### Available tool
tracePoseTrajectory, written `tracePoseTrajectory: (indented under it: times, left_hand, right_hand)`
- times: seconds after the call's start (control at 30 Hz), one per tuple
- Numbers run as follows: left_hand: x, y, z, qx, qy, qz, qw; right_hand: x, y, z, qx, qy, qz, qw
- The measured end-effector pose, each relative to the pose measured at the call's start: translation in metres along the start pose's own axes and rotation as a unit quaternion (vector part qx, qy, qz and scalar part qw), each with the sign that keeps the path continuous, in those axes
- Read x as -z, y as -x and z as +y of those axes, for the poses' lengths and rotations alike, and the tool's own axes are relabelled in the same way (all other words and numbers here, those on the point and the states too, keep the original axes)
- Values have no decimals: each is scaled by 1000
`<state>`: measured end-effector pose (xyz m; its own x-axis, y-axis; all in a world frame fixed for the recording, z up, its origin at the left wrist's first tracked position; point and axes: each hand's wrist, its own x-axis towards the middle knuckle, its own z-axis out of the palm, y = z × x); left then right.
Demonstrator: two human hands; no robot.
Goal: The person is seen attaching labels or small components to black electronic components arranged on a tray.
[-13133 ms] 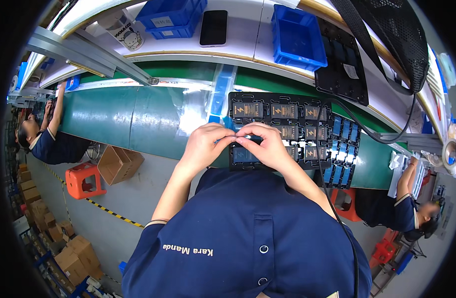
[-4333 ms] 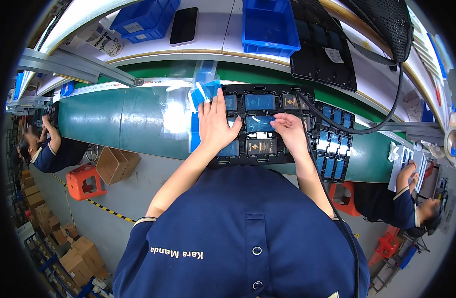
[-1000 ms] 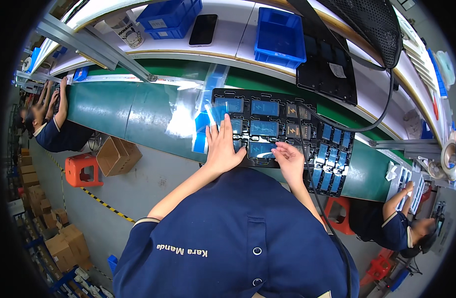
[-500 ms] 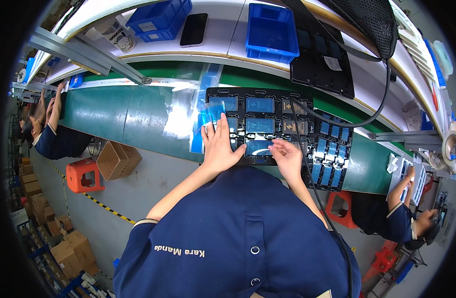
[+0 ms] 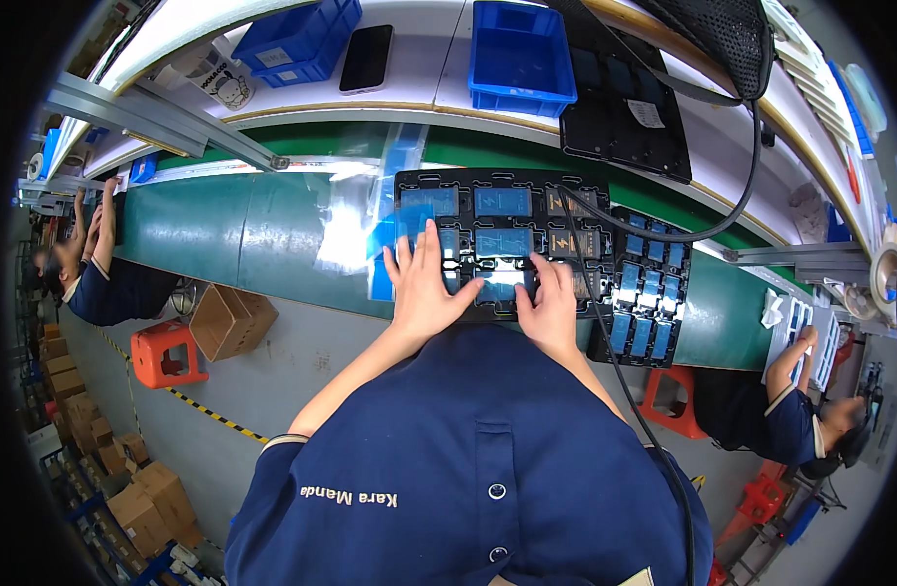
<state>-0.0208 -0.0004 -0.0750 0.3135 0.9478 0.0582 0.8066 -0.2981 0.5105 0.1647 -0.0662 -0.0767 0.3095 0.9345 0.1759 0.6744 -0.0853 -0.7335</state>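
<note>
A black plastic tray lies on the green work surface before me, with flat rectangular packs in its pockets; several are covered with blue film. My left hand rests spread over the tray's left side. A loose piece of blue film lies at its fingertips; whether they grip it is unclear. On the near edge, my right hand touches the tray beside the near middle pack, thumb and forefinger apart. The left thumb reaches that pack's other end. A second black tray with blue-topped packs lies right.
A black cable hangs across the tray's right side. On the shelf beyond stand a blue bin, a phone and another black tray. Clear plastic film lies left. Co-workers sit at both ends.
My right hand has moved left and its fingers have spread around the end of the near middle pack. My left hand stays over the tray's left side. The view has shifted slightly.
</note>
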Motion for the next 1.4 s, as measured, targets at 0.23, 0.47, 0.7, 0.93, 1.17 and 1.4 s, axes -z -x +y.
tracePoseTrajectory:
  times: [0.23, 0.47, 0.7, 0.93, 1.17, 1.4]
  left_hand:
    - [55, -8, 6, -241, 224, -19, 944]
    - [67, -6, 23, -114, 305, -134, 936]
    - [54, -7, 16, -135, 227, -104, 959]
    - [59, -17, -7, -113, 188, -4, 976]
    - [74, -26, -4, -145, 244, -7, 959]
    - [48, -20, 31, -191, 302, 4, 934]
  right_hand:
    - [12, -25, -22, 87, -185, -84, 975]
    - [6, -25, -25, -72, -441, -254, 858]
    - [9, -12, -22, -120, -471, -238, 841]
    - [20, -11, 12, -139, -520, -181, 824]
    - [38, -18, 16, -67, -407, -259, 873]
    - [28, -18, -16, -114, -529, -314, 780]
